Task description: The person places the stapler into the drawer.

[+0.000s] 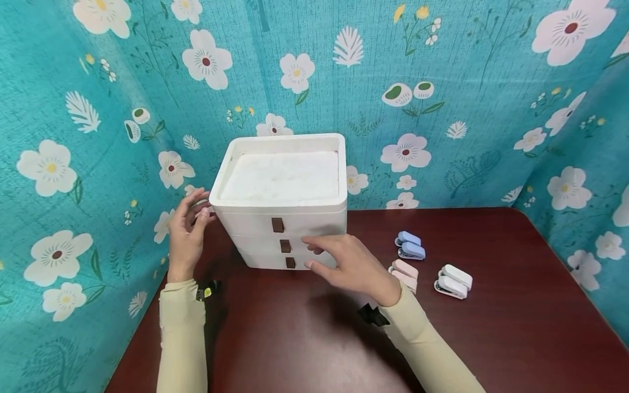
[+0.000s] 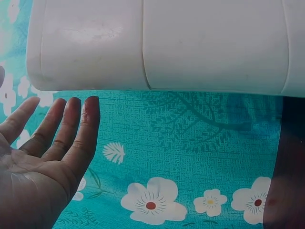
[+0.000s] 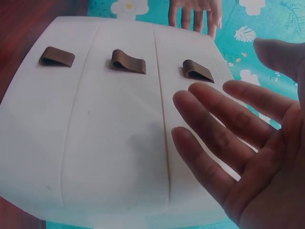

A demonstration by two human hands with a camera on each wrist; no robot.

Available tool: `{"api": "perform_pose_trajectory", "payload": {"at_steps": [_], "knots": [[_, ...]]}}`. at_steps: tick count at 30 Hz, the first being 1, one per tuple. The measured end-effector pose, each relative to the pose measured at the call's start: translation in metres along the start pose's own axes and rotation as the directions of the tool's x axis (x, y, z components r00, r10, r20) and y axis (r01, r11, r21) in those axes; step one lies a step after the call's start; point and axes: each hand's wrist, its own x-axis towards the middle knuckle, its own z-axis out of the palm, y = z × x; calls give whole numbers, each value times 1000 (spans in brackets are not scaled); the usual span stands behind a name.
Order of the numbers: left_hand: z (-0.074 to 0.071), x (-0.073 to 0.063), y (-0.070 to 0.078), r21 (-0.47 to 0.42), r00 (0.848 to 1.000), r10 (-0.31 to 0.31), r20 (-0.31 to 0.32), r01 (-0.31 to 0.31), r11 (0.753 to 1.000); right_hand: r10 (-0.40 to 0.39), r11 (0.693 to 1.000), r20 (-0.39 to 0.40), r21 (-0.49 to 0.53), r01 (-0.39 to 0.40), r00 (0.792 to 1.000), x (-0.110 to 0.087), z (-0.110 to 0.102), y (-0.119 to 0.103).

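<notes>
A white drawer box [image 1: 281, 204] with three stacked drawers stands at the back of the table, a brown pull tab [image 1: 278, 225] on each drawer front. Its top is a shallow tray with a raised rim. Beside the upper left corner is my left hand [image 1: 189, 232], fingers loosely bent and holding nothing; the left wrist view has its fingertips [image 2: 90, 107] close to the box's side wall. My right hand [image 1: 351, 267] hovers before the right part of the drawer fronts, fingers spread and empty, as the right wrist view [image 3: 238, 138] also has it.
Right of the box lie small staplers in pairs: blue [image 1: 410, 245], pink [image 1: 404, 273] and white [image 1: 454, 281]. The dark red table [image 1: 304, 338] ends against a teal flowered curtain [image 1: 442, 109] at the back and sides.
</notes>
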Motion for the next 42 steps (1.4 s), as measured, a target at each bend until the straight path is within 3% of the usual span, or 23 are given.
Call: {"api": "perform_pose_trajectory", "payload": {"at_steps": [8, 13, 27, 42], "knots": [[-2, 5, 2, -5, 999, 29, 17, -29, 1000, 42, 999, -22, 15, -42, 999, 5, 4, 1], [-4, 3, -1, -4, 1000, 12, 23, -12, 1000, 43, 998, -39, 58, -40, 998, 8, 9, 2], [-3, 3, 1, 150, 999, -37, 30, 32, 988, 46, 995, -89, 89, -38, 995, 13, 19, 3], [2, 4, -8, 98, 1000, -15, 14, 14, 995, 97, 986, -146, 149, -75, 985, 18, 32, 6]]}}
